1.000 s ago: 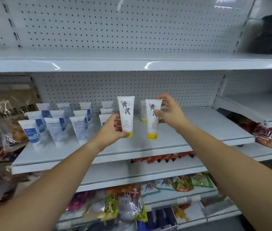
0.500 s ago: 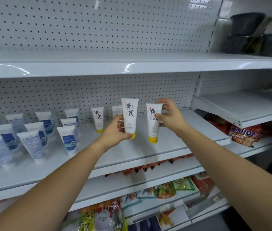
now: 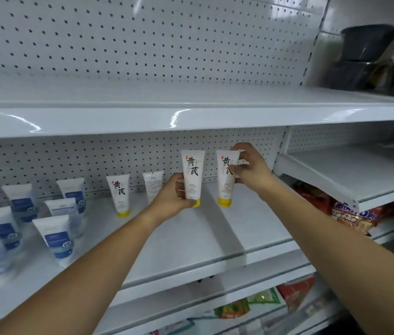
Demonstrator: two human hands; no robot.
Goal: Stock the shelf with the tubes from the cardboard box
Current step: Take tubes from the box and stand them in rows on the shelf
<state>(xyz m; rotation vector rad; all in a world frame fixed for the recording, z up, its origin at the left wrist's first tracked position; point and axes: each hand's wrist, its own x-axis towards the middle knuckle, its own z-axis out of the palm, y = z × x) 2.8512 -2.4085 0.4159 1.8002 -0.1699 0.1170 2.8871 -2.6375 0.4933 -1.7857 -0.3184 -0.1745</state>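
My left hand [image 3: 170, 198] grips a white tube with a yellow cap [image 3: 192, 176], cap down, above the middle shelf [image 3: 215, 240]. Just to its right, my right hand [image 3: 251, 169] holds a second, matching tube [image 3: 225, 182] by its upper edge, also cap down. Both tubes carry large black characters and hang a little above the shelf board. Two more white tubes stand at the back by the pegboard: one facing front [image 3: 119, 195], one turned backward [image 3: 152, 187] and partly hidden by my left hand. The cardboard box is out of view.
Several white tubes with blue labels [image 3: 57, 238] stand on the left of the same shelf. An empty white shelf [image 3: 142, 117] runs above. Snack bags [image 3: 350, 213] lie under a side shelf on the right. Dark tubs [image 3: 367, 44] sit top right.
The view has swung right and closer, so the blue-label tubes have slid left. Both hands still hold their tubes side by side at about the same height above the shelf.
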